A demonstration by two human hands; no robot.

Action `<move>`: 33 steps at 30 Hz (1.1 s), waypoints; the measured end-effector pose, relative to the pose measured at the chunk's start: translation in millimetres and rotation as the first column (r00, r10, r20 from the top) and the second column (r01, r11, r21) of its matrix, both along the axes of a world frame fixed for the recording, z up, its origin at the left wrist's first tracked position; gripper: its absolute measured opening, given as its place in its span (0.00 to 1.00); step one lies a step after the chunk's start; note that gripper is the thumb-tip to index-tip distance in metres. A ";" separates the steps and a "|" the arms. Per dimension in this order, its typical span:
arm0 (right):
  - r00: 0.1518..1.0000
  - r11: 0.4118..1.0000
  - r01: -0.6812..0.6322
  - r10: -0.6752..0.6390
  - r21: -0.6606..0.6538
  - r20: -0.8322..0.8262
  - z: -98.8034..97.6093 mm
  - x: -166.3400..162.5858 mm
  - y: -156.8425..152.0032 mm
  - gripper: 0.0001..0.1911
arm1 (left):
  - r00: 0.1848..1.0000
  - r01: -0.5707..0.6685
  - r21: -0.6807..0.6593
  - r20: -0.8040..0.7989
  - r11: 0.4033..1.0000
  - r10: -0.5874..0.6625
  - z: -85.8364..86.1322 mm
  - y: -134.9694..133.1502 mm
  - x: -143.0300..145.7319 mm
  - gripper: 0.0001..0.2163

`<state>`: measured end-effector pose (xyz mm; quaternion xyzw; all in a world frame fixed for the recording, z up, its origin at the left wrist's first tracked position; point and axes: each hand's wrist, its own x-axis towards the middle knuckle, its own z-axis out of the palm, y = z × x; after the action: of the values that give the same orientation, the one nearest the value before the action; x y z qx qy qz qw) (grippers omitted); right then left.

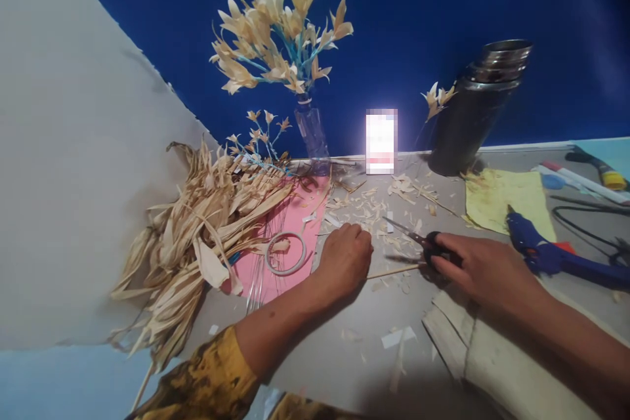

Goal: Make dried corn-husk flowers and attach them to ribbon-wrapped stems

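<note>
My left hand (347,256) is closed over the table, fingers curled in. A thin straw-coloured stick (394,271) comes out from beneath its fingers and reaches toward my right hand (475,266). That hand is closed around the black handles of a pair of scissors (411,231), whose blades point left and stand slightly apart. Pale husk scraps (374,203) lie scattered around the blades. A ring of white tape (285,253) rests left of my left hand, on pink paper (302,210) with thin wires across it.
Dried corn husks (191,223) are heaped at left. Husk flowers (290,26) stand in a clear bottle (312,134) by the blue wall. A lit, blurred screen (381,144), dark flask (477,111), yellow cloth (506,193) and blue glue gun (546,252) are behind and right.
</note>
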<state>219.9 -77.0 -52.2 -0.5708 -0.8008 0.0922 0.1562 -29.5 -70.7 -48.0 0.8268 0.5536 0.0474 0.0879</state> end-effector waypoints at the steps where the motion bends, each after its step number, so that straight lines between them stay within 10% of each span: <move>1: 1.000 1.000 0.007 -0.007 -0.007 0.002 1.0 -0.8 0.1 0.09 | 0.999 -0.021 -0.010 0.048 1.000 0.022 0.5 0.6 -3.4 0.11; 15: 1.000 0.997 -0.010 0.011 -0.080 0.016 7.6 -7.0 -2.6 0.09 | 0.943 -0.170 -0.092 0.272 0.981 0.189 5.9 4.1 -6.9 0.05; 18: 0.998 0.996 -0.010 0.004 -0.087 -0.064 8.8 -6.9 -1.4 0.08 | 0.833 -0.183 -0.213 0.485 0.960 0.266 2.3 4.4 -9.0 0.04; 24: 0.798 0.922 -0.098 -0.153 -0.375 -0.583 11.6 -21.2 -8.7 0.14 | 0.313 0.050 -0.509 0.825 0.860 0.470 8.6 -1.4 5.1 0.05; 27: 0.698 0.890 -0.120 -0.240 -0.441 -0.674 13.2 -33.4 -16.9 0.19 | 0.250 0.084 -0.511 0.842 0.856 0.478 15.1 -11.6 15.7 0.06; 33: 0.755 0.952 -0.023 -0.184 -0.305 -0.629 14.5 -39.7 -24.6 0.10 | 0.309 0.128 -0.507 0.837 0.853 0.451 7.7 -26.1 26.9 0.05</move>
<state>180.2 -101.6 -37.7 -0.5540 -0.6478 0.3959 0.3416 -2.6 -96.8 -40.4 0.5286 0.4737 0.3853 0.5897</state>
